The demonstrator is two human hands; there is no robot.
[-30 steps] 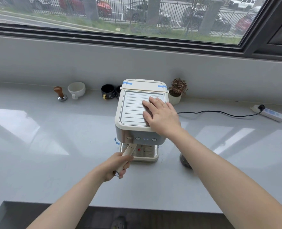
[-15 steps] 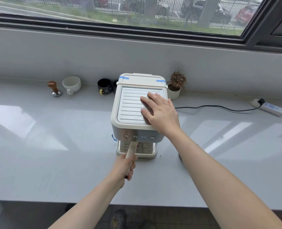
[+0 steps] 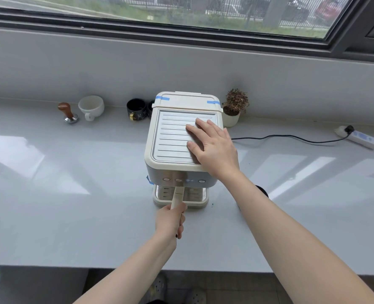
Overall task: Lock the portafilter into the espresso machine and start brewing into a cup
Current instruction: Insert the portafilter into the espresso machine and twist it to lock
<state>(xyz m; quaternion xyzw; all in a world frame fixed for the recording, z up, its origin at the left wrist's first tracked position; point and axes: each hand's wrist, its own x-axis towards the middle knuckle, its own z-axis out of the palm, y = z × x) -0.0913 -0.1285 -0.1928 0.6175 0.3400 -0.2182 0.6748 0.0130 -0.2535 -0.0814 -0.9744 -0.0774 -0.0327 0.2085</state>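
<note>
The espresso machine [image 3: 182,148] stands on the grey counter [image 3: 72,205] near the middle of the view, its ribbed metal top facing up and its button panel facing the person. The right hand [image 3: 212,148] lies flat on that top, palm down, fingers spread and pointing toward 11 o'clock, covering the right part of the ribbed plate; it is open and grasps nothing. Its forearm runs straight back toward 5 o'clock, passing over the counter's front edge. The left hand [image 3: 170,222] sits at 6 o'clock from the machine, just in front of the drip tray [image 3: 194,201], with its fingers curled tight around the cream handle of the portafilter [image 3: 177,197]. That handle points almost straight out from under the button panel toward the person, tilted only slightly; its head is hidden beneath the machine's overhang, so whether it is fully seated cannot be told. The left wrist is straight and the forearm trails off toward 7 o'clock. Along the wall at 10 o'clock from the machine stand a wooden-topped tamper [image 3: 68,114] and, just beside it, a white cup [image 3: 91,106]; a black mug [image 3: 136,109] stands close to the machine's rear left corner. A small potted plant [image 3: 234,107] stands at its rear right corner, and a black cord [image 3: 291,137] runs out toward 3 o'clock to a power strip [image 3: 359,137].
</note>
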